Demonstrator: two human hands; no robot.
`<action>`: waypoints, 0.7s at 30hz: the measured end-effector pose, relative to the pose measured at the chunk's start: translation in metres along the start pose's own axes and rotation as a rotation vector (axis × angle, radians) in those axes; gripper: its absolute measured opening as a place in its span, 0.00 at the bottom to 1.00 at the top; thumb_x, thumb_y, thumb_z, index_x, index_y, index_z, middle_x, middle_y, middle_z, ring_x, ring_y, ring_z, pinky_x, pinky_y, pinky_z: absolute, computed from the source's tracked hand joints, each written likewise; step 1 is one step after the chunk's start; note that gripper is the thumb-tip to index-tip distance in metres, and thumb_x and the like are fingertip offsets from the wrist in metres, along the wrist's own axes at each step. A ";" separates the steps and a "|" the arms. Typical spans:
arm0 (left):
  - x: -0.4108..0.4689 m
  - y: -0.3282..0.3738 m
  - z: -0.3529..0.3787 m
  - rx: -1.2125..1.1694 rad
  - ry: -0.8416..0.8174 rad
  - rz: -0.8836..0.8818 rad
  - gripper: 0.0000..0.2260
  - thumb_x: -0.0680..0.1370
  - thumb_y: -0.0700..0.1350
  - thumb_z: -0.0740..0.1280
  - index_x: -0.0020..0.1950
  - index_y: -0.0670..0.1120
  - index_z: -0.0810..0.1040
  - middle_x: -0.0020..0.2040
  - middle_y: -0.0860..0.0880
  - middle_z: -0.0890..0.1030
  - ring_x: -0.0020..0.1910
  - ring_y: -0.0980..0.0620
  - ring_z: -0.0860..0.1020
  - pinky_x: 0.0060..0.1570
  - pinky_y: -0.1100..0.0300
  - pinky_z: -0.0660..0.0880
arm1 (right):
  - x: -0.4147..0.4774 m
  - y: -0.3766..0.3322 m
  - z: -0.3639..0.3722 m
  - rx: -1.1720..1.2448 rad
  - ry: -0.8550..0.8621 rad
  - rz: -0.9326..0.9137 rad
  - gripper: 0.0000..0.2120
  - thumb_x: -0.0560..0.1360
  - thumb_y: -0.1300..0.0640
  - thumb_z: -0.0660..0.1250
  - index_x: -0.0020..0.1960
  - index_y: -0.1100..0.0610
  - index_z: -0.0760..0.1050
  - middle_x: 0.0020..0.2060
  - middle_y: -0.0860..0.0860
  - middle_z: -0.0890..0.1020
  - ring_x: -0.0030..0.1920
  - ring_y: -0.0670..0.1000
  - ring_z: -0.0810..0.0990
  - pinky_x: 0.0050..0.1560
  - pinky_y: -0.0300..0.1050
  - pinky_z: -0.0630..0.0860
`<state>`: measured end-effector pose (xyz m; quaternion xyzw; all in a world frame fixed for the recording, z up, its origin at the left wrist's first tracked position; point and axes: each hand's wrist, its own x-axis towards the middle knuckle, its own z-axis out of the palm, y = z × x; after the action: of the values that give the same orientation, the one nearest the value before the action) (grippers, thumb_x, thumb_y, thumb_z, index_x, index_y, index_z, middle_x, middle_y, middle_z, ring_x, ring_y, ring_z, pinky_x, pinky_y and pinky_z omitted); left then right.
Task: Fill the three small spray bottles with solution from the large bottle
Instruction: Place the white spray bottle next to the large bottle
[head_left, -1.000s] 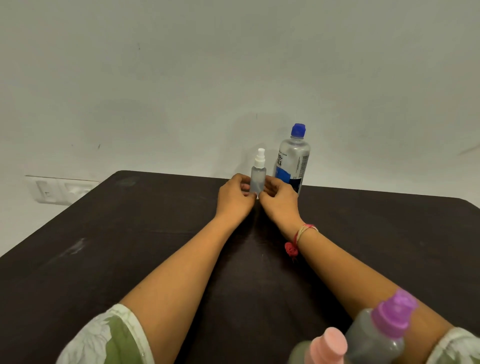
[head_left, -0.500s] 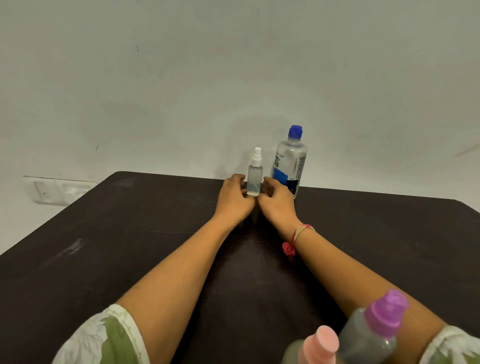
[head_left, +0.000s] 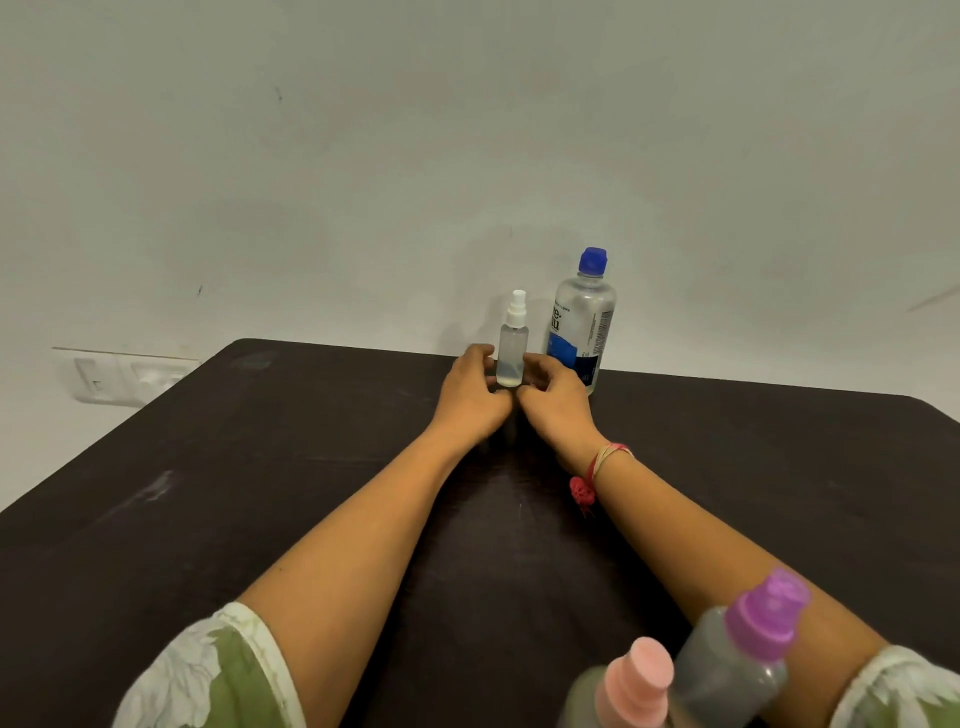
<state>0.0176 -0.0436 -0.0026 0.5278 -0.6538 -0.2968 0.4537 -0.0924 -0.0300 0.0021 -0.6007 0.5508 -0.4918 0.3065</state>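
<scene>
Head view. A white-capped spray bottle (head_left: 512, 348) is seen upright near the far edge of the dark table (head_left: 234, 493), just left of the large blue-capped bottle (head_left: 584, 322), whose base is partly hidden by the right hand (head_left: 556, 400). The small bottle's lower body is flanked by the left hand (head_left: 470, 397) and the right hand, fingers curled inward. Whether they are clamped on it cannot be told, since the fingertips are mostly hidden. A purple-capped spray bottle (head_left: 743, 654) and a pink-capped spray bottle (head_left: 631, 686) are rendered blurred at the near edge and cut off by the frame.
</scene>
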 end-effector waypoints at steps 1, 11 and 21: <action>-0.001 0.000 -0.001 -0.037 0.017 -0.020 0.26 0.74 0.35 0.66 0.71 0.43 0.65 0.66 0.43 0.72 0.57 0.52 0.76 0.56 0.62 0.71 | -0.001 0.001 -0.001 0.028 0.010 0.017 0.22 0.74 0.69 0.62 0.67 0.61 0.70 0.58 0.53 0.78 0.57 0.47 0.75 0.58 0.37 0.71; -0.056 0.020 -0.024 -0.291 -0.216 -0.179 0.23 0.76 0.32 0.63 0.68 0.46 0.63 0.63 0.46 0.74 0.60 0.53 0.73 0.53 0.65 0.73 | -0.059 -0.002 -0.048 0.392 -0.273 0.184 0.20 0.74 0.75 0.57 0.57 0.57 0.77 0.52 0.54 0.81 0.57 0.49 0.78 0.59 0.43 0.74; -0.154 0.041 -0.040 -0.194 -0.264 -0.160 0.18 0.76 0.34 0.65 0.63 0.50 0.71 0.60 0.54 0.76 0.59 0.58 0.72 0.57 0.65 0.68 | -0.177 -0.015 -0.105 0.360 -0.180 0.207 0.13 0.80 0.63 0.56 0.56 0.56 0.77 0.56 0.53 0.81 0.60 0.51 0.78 0.59 0.42 0.74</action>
<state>0.0418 0.1187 0.0061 0.4883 -0.6319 -0.4602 0.3879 -0.1688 0.1622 0.0049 -0.5181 0.4830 -0.4926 0.5056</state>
